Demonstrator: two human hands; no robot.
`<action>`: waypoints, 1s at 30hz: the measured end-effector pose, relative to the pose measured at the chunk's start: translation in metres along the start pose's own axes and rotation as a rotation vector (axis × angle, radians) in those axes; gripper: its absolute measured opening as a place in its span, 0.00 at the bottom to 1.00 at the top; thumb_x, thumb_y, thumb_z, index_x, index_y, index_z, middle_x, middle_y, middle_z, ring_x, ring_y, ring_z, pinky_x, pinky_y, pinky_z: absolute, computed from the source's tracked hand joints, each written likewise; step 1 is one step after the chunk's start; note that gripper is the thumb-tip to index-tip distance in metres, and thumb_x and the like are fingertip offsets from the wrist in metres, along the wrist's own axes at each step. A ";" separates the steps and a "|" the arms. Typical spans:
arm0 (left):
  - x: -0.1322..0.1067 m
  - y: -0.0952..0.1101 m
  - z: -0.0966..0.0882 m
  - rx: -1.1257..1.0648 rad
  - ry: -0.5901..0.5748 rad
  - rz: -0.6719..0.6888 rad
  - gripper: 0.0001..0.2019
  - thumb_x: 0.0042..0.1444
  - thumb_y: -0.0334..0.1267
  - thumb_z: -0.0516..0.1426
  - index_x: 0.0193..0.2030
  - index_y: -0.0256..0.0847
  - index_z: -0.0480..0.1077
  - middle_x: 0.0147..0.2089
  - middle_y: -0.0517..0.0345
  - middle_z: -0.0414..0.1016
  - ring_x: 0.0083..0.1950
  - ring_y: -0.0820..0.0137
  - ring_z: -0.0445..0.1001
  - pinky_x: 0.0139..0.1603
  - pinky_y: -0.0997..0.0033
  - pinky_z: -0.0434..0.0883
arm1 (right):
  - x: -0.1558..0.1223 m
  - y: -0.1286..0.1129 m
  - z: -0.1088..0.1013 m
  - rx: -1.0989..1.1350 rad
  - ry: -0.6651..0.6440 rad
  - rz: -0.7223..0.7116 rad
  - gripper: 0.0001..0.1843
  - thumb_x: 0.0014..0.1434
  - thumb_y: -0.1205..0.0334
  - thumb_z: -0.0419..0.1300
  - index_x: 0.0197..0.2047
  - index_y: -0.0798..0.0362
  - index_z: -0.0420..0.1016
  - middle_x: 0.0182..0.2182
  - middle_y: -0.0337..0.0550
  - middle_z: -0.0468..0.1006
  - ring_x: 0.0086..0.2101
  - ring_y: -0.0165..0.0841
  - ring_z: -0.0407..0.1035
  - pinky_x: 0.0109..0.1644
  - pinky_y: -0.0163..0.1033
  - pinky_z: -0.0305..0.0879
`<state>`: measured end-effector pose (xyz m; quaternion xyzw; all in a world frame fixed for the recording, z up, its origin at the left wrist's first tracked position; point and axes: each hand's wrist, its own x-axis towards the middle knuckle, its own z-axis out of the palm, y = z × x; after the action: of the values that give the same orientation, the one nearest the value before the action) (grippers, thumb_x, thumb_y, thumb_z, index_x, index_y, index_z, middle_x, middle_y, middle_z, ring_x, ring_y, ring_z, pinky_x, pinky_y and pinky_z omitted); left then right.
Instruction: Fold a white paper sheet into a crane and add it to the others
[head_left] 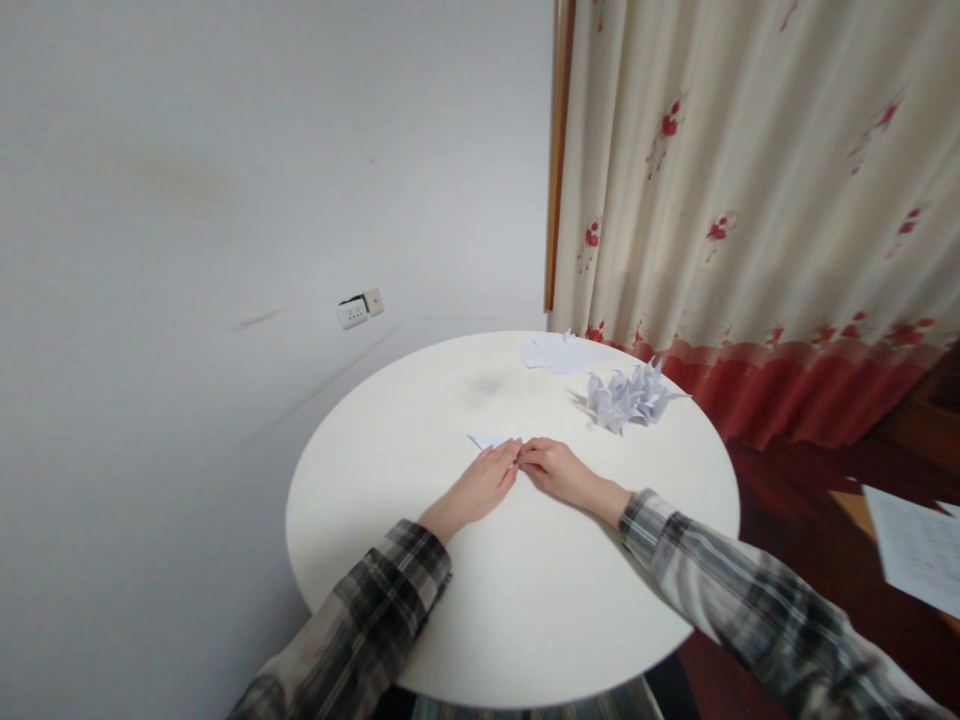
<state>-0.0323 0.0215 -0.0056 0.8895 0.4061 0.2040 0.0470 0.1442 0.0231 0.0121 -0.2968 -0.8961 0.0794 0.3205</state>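
A small folded piece of white paper [486, 440] lies on the round white table [525, 590], mostly covered by my hands. My left hand [487, 478] rests flat over it with the fingers stretched out and together, so only a pointed corner shows beyond them. From the right, my right hand [553, 466] meets the left fingertips. Its fingers are bent and pinched at the paper's near right side; the part between them is hidden. To the right of my hands stands a cluster of folded white paper cranes [630, 395].
Flat white paper sheets [551, 353] lie at the table's far edge, with a small folded piece on top. A wall with a socket [352, 314] is at the left. A flowered curtain [720, 200] hangs behind. Printed paper [915, 545] lies on a lower surface at right.
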 end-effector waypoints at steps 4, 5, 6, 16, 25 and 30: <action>0.001 0.000 -0.004 -0.080 -0.008 -0.006 0.18 0.60 0.34 0.41 0.55 0.35 0.60 0.58 0.49 0.63 0.59 0.70 0.60 0.60 0.64 0.57 | 0.000 0.006 0.002 0.137 0.021 0.024 0.11 0.56 0.72 0.52 0.36 0.54 0.74 0.33 0.43 0.75 0.36 0.29 0.69 0.43 0.34 0.64; 0.001 0.001 -0.006 -0.111 -0.007 -0.009 0.17 0.59 0.34 0.42 0.53 0.36 0.61 0.57 0.50 0.64 0.58 0.70 0.61 0.60 0.65 0.57 | -0.001 0.006 0.001 0.155 0.018 0.028 0.10 0.56 0.72 0.52 0.35 0.53 0.74 0.32 0.43 0.75 0.35 0.29 0.69 0.42 0.34 0.64; 0.001 0.002 -0.008 -0.139 -0.005 -0.018 0.17 0.59 0.33 0.43 0.52 0.36 0.62 0.57 0.50 0.65 0.58 0.70 0.62 0.60 0.66 0.57 | -0.001 0.005 0.001 0.169 0.011 0.029 0.10 0.55 0.72 0.53 0.35 0.53 0.74 0.32 0.42 0.75 0.34 0.28 0.69 0.41 0.33 0.64; 0.004 0.006 -0.011 -0.341 0.003 -0.014 0.16 0.55 0.28 0.45 0.49 0.39 0.65 0.49 0.53 0.71 0.50 0.69 0.69 0.53 0.67 0.64 | -0.001 -0.006 0.004 0.296 -0.004 0.024 0.08 0.51 0.73 0.55 0.29 0.55 0.74 0.29 0.40 0.74 0.28 0.26 0.67 0.34 0.30 0.63; 0.004 -0.005 0.000 -0.087 -0.041 0.021 0.20 0.58 0.31 0.42 0.58 0.34 0.56 0.61 0.47 0.58 0.61 0.70 0.56 0.61 0.63 0.55 | 0.001 -0.005 0.006 0.310 -0.003 -0.031 0.08 0.51 0.73 0.54 0.29 0.54 0.73 0.30 0.40 0.74 0.34 0.29 0.67 0.41 0.34 0.63; 0.005 -0.010 0.001 0.101 -0.106 0.005 0.21 0.60 0.33 0.39 0.59 0.31 0.53 0.63 0.44 0.53 0.64 0.69 0.51 0.63 0.65 0.52 | 0.000 -0.002 0.007 0.286 -0.010 0.007 0.07 0.51 0.73 0.55 0.31 0.54 0.73 0.31 0.42 0.73 0.35 0.30 0.67 0.43 0.36 0.63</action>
<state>-0.0355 0.0318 -0.0074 0.9014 0.4104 0.1362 0.0228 0.1389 0.0217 0.0075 -0.2508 -0.8760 0.2091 0.3549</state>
